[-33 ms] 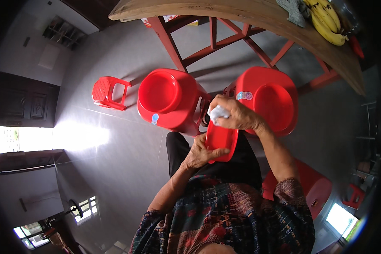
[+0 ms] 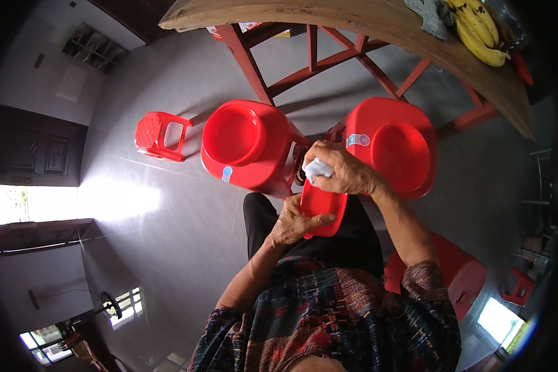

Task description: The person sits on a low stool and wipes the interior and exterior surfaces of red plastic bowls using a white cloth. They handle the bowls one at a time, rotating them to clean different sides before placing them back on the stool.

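Observation:
Over my lap, my left hand (image 2: 296, 221) grips a shallow red plastic tray (image 2: 321, 199) by its near left side, with the thumb lying across its inside. A crumpled whitish cloth (image 2: 316, 168) is bunched in my right hand (image 2: 346, 172), at the tray's far end. That hand and the cloth cover the tray's far edge. Beyond my knees, a round red basin (image 2: 231, 134) rests on the left red stool (image 2: 268, 173). Another round red basin (image 2: 401, 157) sits on the right red stool (image 2: 378, 111).
A small red stool (image 2: 161, 136) stands on the grey floor at the left. Ahead is a wooden table (image 2: 328, 13) with reddish legs, bearing bananas (image 2: 477, 31) and a grey cloth (image 2: 429, 17). A large red object (image 2: 440, 273) is beside my right elbow.
My right hand and the cloth have shifted very slightly to the left. The tray has moved a little left with them, and both grips are the same.

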### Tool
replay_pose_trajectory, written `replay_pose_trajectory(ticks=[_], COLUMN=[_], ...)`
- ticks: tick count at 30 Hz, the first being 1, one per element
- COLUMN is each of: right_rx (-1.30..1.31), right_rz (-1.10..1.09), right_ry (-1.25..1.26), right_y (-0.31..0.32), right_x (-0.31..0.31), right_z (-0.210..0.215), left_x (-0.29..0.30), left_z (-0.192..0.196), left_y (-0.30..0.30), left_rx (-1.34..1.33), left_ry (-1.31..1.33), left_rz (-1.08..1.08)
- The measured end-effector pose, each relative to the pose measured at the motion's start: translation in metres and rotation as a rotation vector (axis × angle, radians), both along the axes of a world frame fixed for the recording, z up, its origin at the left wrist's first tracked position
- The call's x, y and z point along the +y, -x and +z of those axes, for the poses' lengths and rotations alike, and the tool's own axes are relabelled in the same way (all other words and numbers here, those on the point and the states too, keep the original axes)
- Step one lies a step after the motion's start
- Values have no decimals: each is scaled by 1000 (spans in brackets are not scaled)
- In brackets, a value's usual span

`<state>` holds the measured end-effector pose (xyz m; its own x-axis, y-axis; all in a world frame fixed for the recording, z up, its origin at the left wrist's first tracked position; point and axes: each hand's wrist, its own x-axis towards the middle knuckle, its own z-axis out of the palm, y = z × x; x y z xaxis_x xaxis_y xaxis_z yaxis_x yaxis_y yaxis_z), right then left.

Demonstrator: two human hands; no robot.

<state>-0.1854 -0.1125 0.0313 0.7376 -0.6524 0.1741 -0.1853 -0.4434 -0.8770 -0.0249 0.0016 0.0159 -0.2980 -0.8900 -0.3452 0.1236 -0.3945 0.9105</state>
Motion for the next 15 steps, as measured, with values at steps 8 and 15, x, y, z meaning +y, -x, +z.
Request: replay_pose_trajectory(ticks=[8,15], right_rx=[22,-57], right_rz=[-207,-535], right_ry=[436,222], right_y=[-24,-13], right_x=[60,25], right_z=[11,-8], left_x=[4,11], left_z=[-14,-6], left_y=[-2,6], left_rx=[-69,-186], left_ry=[219,257], left_rz=[248,212])
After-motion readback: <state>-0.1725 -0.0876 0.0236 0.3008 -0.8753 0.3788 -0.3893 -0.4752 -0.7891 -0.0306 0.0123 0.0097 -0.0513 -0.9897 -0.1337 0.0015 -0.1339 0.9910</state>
